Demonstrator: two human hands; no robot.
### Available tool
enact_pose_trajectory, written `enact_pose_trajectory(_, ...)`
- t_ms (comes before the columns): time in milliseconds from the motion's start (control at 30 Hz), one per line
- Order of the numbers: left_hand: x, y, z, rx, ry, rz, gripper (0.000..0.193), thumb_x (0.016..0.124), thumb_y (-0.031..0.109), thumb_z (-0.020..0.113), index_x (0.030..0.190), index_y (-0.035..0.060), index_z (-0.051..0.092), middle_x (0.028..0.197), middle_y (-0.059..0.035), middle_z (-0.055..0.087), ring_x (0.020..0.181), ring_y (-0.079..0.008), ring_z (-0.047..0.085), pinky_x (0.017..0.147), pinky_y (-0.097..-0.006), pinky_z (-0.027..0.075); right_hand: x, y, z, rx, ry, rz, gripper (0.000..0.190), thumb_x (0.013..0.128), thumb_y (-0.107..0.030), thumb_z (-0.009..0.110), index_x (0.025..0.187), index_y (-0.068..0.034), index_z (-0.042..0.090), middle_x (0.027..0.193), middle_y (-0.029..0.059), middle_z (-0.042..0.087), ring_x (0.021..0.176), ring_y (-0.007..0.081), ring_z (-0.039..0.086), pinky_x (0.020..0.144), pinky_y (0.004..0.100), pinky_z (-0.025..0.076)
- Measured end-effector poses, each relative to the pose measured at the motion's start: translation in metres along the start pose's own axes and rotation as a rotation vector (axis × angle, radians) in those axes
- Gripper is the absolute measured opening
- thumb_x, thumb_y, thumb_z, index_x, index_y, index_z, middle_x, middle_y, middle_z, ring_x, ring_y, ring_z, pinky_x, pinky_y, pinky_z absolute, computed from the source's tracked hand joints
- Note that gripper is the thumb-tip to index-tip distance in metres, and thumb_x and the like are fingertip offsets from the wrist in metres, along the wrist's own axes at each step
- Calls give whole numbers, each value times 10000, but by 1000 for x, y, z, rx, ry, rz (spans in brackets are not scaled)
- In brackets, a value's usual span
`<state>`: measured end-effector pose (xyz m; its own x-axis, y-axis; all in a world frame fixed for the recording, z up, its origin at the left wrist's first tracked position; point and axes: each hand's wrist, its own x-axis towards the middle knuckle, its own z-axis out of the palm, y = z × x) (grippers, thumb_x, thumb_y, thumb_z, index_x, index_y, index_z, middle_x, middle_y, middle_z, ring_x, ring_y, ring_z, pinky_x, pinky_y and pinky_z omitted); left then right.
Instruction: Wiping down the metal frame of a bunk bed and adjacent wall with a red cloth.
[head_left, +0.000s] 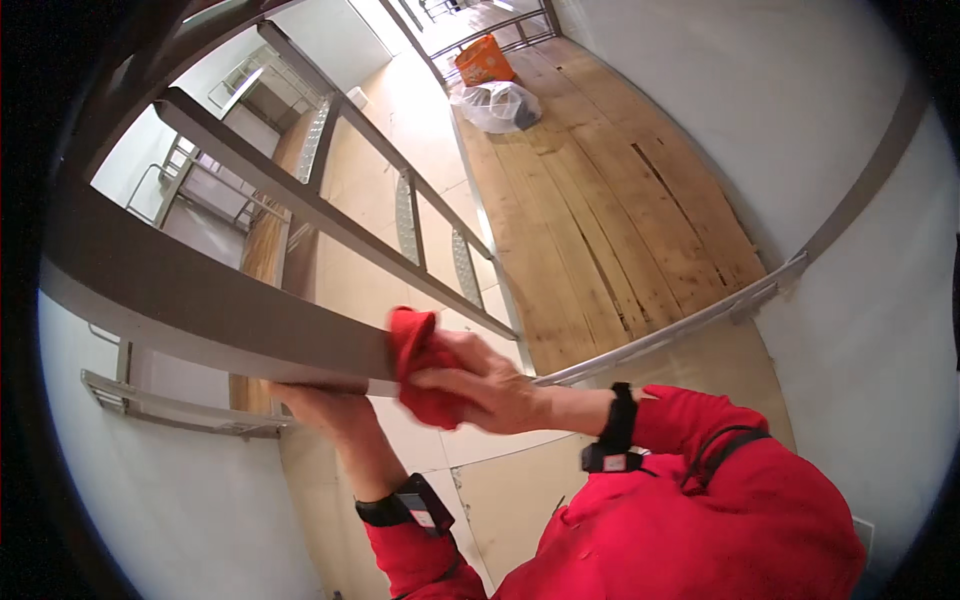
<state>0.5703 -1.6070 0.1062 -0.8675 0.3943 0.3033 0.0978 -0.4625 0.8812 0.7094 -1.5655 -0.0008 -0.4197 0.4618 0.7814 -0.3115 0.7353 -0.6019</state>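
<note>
My right hand (495, 382) is closed around a red cloth (424, 367), which is pressed against the side and edge of a grey metal post (225, 307) of a bunk bed frame. Lower and to the left, my left hand (319, 405) reaches behind the same post; its fingers are hidden by the metal, so its grip cannot be made out. Both wrists carry black straps with small devices, below red sleeves.
Wooden bed boards (600, 202) lie beyond the metal rail (675, 322). On them are a clear plastic bag (499, 106) and an orange bag (484, 61). A metal ladder (409, 217) with studded steps stands at centre left. More bunks line the far left; a white wall is at right.
</note>
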Motion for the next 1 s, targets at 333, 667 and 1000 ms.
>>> enact_pose_trajectory(333, -4, 8, 7, -2, 55, -36, 489, 855, 481, 343, 1150, 102, 437, 1120, -69, 483, 1032, -216, 476, 826, -366, 430, -166, 83, -4, 138, -330, 579, 263, 699, -138, 618, 948, -213, 581, 1103, 128, 471, 913, 324, 533, 811, 375, 439)
enact_pose_trajectory(667, -3, 8, 12, 71, 130, -18, 481, 855, 449, 347, 1145, 86, 471, 1101, -87, 513, 979, -231, 523, 792, -375, 454, -190, 142, -15, -788, -485, 367, 320, 702, -238, 603, 1016, -236, 548, 1094, 120, 438, 952, 303, 472, 725, 435, 420)
enact_pose_trajectory(1000, 2, 5, 9, 174, 42, 1, 498, 840, 413, 325, 1140, 48, 481, 1063, -125, 549, 969, -259, 543, 800, -413, 471, -222, 136, -163, -370, -426, 685, 297, 819, -334, 529, 978, -87, 565, 971, 154, 542, 944, 293, 511, 784, 378, 410)
